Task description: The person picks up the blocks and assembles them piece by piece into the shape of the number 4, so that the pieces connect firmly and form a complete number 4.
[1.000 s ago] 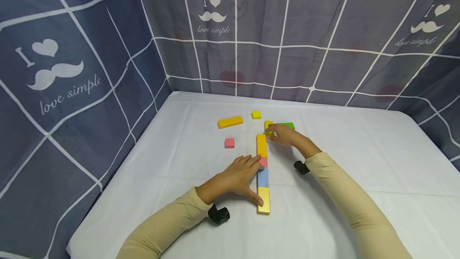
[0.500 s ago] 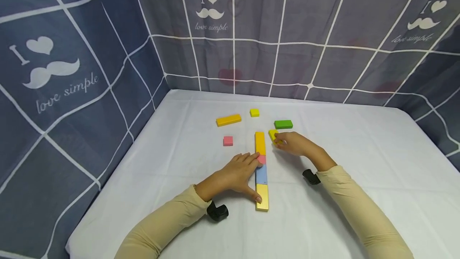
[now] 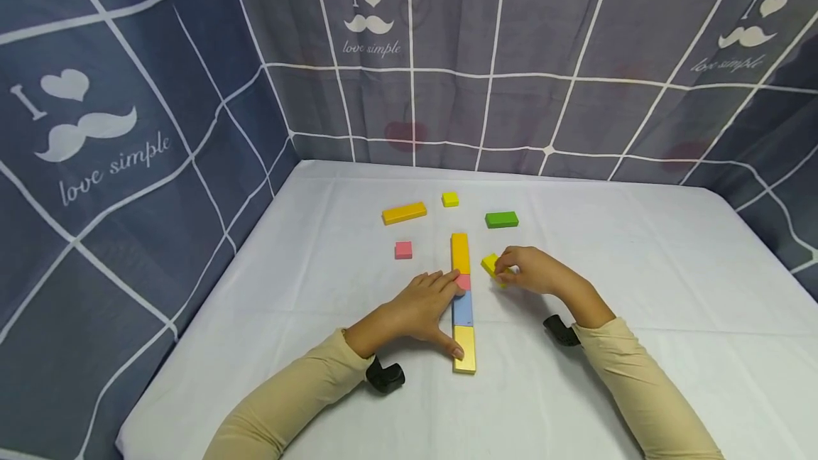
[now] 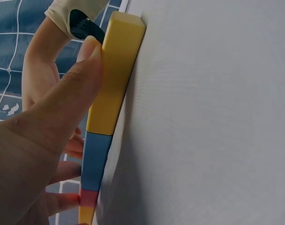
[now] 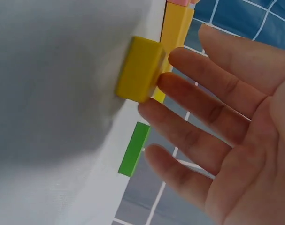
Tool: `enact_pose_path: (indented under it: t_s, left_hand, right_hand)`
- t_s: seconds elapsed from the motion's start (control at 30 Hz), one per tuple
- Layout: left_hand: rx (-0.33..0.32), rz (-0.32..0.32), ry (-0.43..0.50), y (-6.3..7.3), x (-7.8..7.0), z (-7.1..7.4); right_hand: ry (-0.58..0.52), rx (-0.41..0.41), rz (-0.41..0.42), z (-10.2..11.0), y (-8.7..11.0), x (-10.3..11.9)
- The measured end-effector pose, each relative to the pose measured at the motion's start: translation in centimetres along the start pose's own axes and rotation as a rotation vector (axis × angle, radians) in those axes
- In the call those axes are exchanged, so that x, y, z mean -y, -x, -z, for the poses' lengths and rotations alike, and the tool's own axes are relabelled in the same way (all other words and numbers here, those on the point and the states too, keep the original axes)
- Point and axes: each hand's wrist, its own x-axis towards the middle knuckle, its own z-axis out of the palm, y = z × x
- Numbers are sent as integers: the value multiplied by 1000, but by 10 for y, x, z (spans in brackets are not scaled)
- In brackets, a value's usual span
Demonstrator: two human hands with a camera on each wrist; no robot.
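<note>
A straight row of blocks lies on the white cloth in the head view: orange-yellow (image 3: 460,253) at the far end, then pink (image 3: 466,280), blue (image 3: 463,309) and a golden-yellow block (image 3: 468,346) nearest me. My left hand (image 3: 415,312) rests along the row's left side, fingers spread at the pink block and thumb on the golden one. Right of the row, my right hand (image 3: 537,272) touches a yellow block (image 5: 138,69) that sits at a slant. In the right wrist view its extended fingertips meet that block's side, while the thumb stays apart from it.
Beyond the row lie a green block (image 3: 501,220), a small yellow block (image 3: 450,199) and a long orange block (image 3: 404,214). A small pink block (image 3: 403,250) is left of the row. Checked curtains (image 3: 460,112) border the table's back and sides.
My right hand has drawn the yellow block toward me and slightly right, turning it to a slant and uncovering the green block. My left hand stays on the row.
</note>
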Motion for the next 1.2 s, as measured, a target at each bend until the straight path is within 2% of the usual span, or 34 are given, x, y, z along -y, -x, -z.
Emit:
enact_pose_path:
  t_s: [0.23, 0.43, 0.53, 0.7, 0.87, 1.07, 1.2]
  left_hand:
    - [3, -3, 5, 0, 0, -1]
    - [14, 1, 14, -1, 0, -1]
    - [11, 1, 13, -2, -1, 0]
    - [20, 5, 20, -1, -1, 2]
    - [8, 5, 19, -1, 0, 4]
    - [25, -14, 25, -1, 1, 2]
    - [11, -15, 15, -1, 3, 1]
  right_hand:
    - [-75, 11, -109, 0, 0, 4]
    - [-20, 3, -210, -6, -1, 6]
    - [10, 12, -225, -7, -2, 8]
    - [24, 28, -131, -8, -2, 13]
    - [36, -1, -38, -11, -4, 16]
    - [21, 11, -2, -16, -5, 18]
    - [28, -9, 7, -18, -6, 20]
